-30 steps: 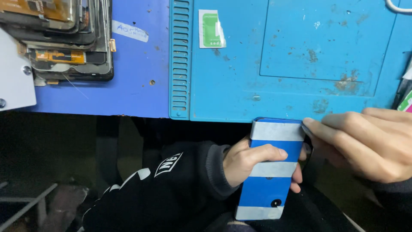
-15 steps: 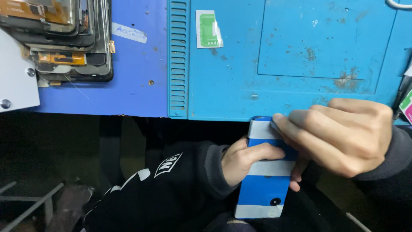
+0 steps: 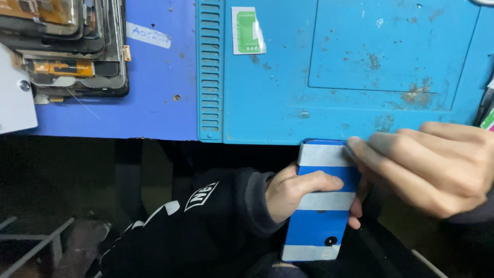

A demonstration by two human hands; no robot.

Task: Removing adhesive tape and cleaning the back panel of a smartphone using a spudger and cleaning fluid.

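head view looks down past the near edge of a desk (image 3: 154,118) topped in blue. below that edge, the left hand (image 3: 301,198) is closed around a blue phone-shaped slab (image 3: 320,201) crossed by pale grey bands; the thumb lies across its front, between two of the bands, and fingertips show at its far side. the slab stands roughly upright in the picture, its top end just touching or overlapping the desk edge, its lower end with a small dark round spot near the bottom. a black sleeve (image 3: 206,226) with white markings covers the left forearm.

right hand (image 3: 432,167) comes in from the right with its fingers stretched out and held together, their tips at the top right corner of the slab, on the uppermost grey band. a thin dark sliver shows at the fingertips, but whether the hand pinches something there cannot be told.

on the desk lies a lighter blue work mat (image 3: 360,77), scuffed and stained, with a slotted strip (image 3: 209,67) along its left side and a small green-and-white sachet (image 3: 248,30) near its top. at the far left sits a stack of dark phone screens (image 3: 67,46), beside a white sheet (image 3: 15,98).
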